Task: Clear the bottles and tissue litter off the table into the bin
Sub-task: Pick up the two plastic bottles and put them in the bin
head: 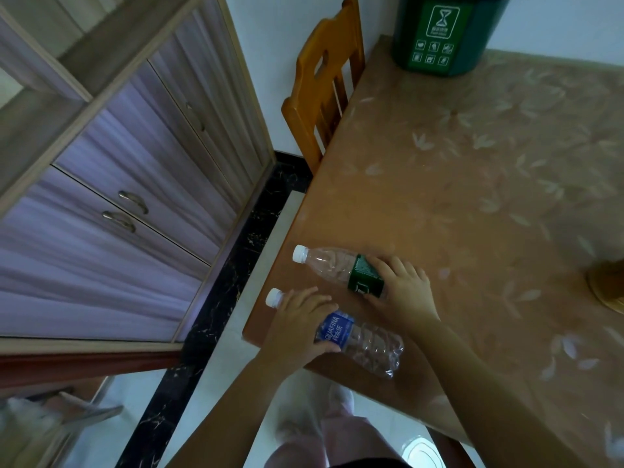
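Bare forearms, no sleeves visible. Left hand [299,320] and right hand [403,287] ungloved. Pale pinkish trousers [337,440], light shoes [341,398].

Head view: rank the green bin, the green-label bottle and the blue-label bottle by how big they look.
1. Green bin, largest, though cropped by the frame's top edge.
2. and 3. Blue-label bottle and green-label bottle: alike in apparent size, hands partly cover both, so no ranking.

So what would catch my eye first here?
Two clear plastic bottles lying near the table's corner: the left hand wraps the blue-labelled bottle, the right hand the green-labelled bottle. The green bin stands on the table's far end, beside a wooden chair.
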The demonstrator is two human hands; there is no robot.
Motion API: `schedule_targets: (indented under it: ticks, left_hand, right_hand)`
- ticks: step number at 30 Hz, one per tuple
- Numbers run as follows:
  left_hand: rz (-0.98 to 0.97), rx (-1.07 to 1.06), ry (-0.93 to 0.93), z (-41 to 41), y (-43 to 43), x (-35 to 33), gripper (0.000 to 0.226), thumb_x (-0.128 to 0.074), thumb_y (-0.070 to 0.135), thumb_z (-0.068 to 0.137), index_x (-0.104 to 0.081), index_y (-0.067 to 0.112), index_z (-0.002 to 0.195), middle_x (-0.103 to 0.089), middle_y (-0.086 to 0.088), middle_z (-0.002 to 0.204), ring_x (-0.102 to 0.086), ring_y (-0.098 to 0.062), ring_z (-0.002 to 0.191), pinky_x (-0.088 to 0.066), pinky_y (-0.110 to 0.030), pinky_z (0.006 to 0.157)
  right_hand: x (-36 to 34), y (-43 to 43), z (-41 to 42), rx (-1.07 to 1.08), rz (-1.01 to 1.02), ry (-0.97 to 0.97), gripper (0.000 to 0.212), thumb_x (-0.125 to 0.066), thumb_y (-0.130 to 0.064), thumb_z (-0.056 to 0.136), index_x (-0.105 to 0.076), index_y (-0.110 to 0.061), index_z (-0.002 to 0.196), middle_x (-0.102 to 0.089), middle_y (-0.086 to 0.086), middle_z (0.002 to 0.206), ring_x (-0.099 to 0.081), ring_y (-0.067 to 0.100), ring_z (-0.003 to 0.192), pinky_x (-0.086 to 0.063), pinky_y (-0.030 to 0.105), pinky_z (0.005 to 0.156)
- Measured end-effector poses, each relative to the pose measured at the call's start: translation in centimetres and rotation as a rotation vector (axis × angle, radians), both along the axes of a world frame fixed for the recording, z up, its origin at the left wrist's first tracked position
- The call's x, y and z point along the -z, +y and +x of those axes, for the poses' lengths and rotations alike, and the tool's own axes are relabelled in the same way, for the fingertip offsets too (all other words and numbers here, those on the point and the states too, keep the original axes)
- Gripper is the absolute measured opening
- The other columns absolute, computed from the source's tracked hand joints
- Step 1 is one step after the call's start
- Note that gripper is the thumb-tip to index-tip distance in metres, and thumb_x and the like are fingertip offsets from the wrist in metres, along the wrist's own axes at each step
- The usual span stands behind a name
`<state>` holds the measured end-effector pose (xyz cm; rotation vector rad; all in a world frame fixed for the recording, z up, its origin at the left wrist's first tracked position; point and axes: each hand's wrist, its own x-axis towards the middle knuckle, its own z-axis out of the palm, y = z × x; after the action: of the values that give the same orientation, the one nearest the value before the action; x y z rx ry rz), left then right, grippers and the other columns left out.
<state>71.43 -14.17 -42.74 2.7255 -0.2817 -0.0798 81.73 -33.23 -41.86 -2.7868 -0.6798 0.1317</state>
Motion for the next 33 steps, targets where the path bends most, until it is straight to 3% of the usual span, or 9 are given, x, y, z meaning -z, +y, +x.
schedule_targets:
  ticks: [4,11,17,21,26,30,33]
  left_hand:
    - [0.07,0.03,-0.053,-0.3,0.1,0.0,0.074,-0.082,0.051,0.052,-0.056,0.019,0.114,-0.064,-0.001,0.113,-0.055,-0.024,0.111,-0.033,-0.042,0.094]
    - [0.107,0.053,-0.057,0.0,0.3,-0.2,0.077,-0.083,0.051,0.047,-0.057,0.02,0.113,-0.065,0.0,0.111,-0.058,-0.021,0.106,-0.037,-0.038,0.091]
    - [0.087,0.027,-0.077,-0.6,0.5,-0.6,0.075,-0.084,0.051,0.044,-0.06,0.02,0.108,-0.067,0.001,0.105,-0.06,-0.019,0.1,-0.039,-0.033,0.085]
    - [0.06,-0.036,-0.06,-1.7,1.2,-0.8,0.077,-0.085,0.051,0.039,-0.062,0.019,0.105,-0.068,0.001,0.102,-0.06,-0.018,0.097,-0.044,-0.034,0.082]
    - [-0.004,-0.186,-0.018,-3.1,2.5,-1.5,0.081,-0.084,0.053,0.039,-0.055,0.02,0.107,-0.068,0.0,0.098,-0.063,-0.019,0.093,-0.042,-0.031,0.08]
    - [-0.067,-0.35,0.0,-4.1,3.3,-2.0,0.071,-0.059,0.065,0.054,-0.051,0.023,0.11,-0.067,0.001,0.1,-0.058,-0.017,0.096,-0.041,-0.03,0.079]
    - [-0.091,-0.433,-0.007,-4.4,4.0,-2.5,0.072,-0.058,0.064,0.054,-0.059,0.016,0.107,-0.068,-0.002,0.099,-0.061,-0.022,0.095,-0.039,-0.031,0.079]
  right_hand:
    - [0.0,0.0,-0.1,-0.005,-0.003,0.009,0.062,-0.07,-0.04,0.073,-0.049,-0.019,0.127,-0.059,0.007,0.116,-0.055,0.029,0.098,-0.041,0.043,0.081]
    - [0.0,0.2,-0.8,0.017,0.049,-0.041,0.064,-0.083,-0.03,0.057,-0.059,-0.013,0.114,-0.065,0.01,0.097,-0.061,0.033,0.082,-0.048,0.042,0.069]
    - [0.0,0.3,-1.1,0.053,0.074,-0.012,0.061,-0.08,-0.027,0.063,-0.058,-0.013,0.118,-0.064,0.011,0.106,-0.058,0.035,0.092,-0.044,0.045,0.077]
    - [-0.3,0.2,-0.9,0.112,0.1,0.049,0.062,-0.071,-0.032,0.073,-0.048,-0.019,0.129,-0.057,0.007,0.121,-0.051,0.03,0.106,-0.035,0.041,0.088]
    - [-1.3,0.0,-0.9,0.225,0.208,0.119,0.066,-0.072,-0.032,0.073,-0.044,-0.023,0.132,-0.054,0.005,0.123,-0.047,0.027,0.112,-0.033,0.041,0.091]
    - [-2.3,0.2,-0.7,0.226,0.225,0.09,0.066,-0.073,-0.029,0.072,-0.046,-0.019,0.131,-0.053,0.006,0.126,-0.048,0.029,0.112,-0.034,0.042,0.09]
    - [-3.1,0.6,-0.3,0.208,0.243,0.048,0.066,-0.074,-0.029,0.071,-0.047,-0.018,0.13,-0.054,0.007,0.123,-0.05,0.029,0.109,-0.036,0.042,0.088]
